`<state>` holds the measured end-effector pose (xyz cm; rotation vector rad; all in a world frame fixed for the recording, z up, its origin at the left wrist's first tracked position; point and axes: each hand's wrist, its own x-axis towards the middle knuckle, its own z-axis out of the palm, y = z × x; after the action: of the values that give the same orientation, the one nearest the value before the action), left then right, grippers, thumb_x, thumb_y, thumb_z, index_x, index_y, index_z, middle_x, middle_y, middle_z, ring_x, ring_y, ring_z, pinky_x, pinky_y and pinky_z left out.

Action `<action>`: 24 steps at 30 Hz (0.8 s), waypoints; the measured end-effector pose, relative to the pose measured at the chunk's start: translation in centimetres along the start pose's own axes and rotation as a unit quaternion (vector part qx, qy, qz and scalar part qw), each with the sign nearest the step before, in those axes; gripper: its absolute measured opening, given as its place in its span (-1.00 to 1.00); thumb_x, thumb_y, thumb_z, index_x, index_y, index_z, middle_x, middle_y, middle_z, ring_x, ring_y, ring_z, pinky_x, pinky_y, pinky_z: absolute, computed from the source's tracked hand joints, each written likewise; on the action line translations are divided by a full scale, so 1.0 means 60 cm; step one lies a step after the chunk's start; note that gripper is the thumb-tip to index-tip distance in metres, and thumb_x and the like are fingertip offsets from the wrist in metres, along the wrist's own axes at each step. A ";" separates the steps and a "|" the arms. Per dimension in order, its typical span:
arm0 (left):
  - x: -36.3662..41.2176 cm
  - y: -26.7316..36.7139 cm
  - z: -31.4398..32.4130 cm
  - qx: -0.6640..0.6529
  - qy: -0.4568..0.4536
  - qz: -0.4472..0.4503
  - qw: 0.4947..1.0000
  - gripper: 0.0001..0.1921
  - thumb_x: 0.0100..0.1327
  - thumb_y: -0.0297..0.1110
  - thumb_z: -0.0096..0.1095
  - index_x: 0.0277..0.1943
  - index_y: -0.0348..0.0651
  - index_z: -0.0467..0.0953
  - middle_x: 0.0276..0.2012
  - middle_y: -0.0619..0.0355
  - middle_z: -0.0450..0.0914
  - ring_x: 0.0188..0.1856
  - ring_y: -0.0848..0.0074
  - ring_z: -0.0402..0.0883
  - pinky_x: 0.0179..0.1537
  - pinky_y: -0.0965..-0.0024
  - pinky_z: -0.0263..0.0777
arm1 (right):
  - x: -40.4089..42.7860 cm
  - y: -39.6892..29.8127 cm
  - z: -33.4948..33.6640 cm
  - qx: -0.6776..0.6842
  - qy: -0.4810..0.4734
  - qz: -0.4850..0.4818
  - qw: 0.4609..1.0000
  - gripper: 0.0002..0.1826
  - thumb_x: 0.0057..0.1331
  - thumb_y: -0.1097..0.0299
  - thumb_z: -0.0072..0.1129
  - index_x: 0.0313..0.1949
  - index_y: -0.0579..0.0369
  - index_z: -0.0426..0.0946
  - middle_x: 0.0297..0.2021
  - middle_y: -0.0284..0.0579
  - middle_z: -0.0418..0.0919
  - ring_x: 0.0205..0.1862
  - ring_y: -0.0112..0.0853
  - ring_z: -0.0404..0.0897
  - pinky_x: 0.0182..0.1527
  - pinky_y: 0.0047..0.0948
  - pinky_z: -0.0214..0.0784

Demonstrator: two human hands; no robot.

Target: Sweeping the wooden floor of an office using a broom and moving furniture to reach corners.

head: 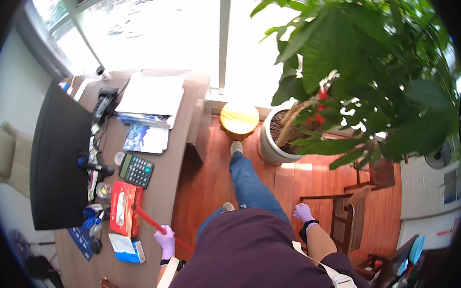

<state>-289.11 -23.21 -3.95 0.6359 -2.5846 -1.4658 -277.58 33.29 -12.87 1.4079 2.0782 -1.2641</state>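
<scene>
My left hand (pixel 165 237), in a light purple glove, grips a long red pole (pixel 150 220) beside the desk edge. The pole's dark upper end overlaps a red tissue box (pixel 126 208) in view; I cannot tell whether they touch. Its lower part runs down past the desk and is hidden behind my body. My right hand (pixel 303 212), also gloved, hangs at my right side with its fingers curled and nothing visible in it. A wooden chair (pixel 342 222) stands close to the right of it.
On the left, the desk (pixel 166 178) holds a monitor (pixel 61 160), a calculator (pixel 136 170), papers (pixel 149 95) and a blue-and-white box (pixel 128 251). Ahead, a round yellow-topped stool (pixel 239 118) and a potted plant (pixel 279 141) stand by the window on the wooden floor (pixel 208 176).
</scene>
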 end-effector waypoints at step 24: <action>0.080 -0.127 -0.003 -0.005 0.012 -0.035 0.999 -0.72 0.20 -0.31 -0.02 -0.61 -0.16 0.22 -0.78 0.21 0.25 -0.76 0.53 0.27 -0.69 0.44 0.20 | -0.205 0.258 -0.104 0.423 0.121 0.144 0.886 -0.54 0.23 0.04 -0.13 -0.10 0.20 0.34 -0.48 -0.09 0.51 -0.52 -0.36 0.54 -0.41 -0.42 0.37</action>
<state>-291.07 -28.69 -10.83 0.7439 -2.5605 -1.4817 -257.31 33.11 -8.55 2.2184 1.3560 -2.0591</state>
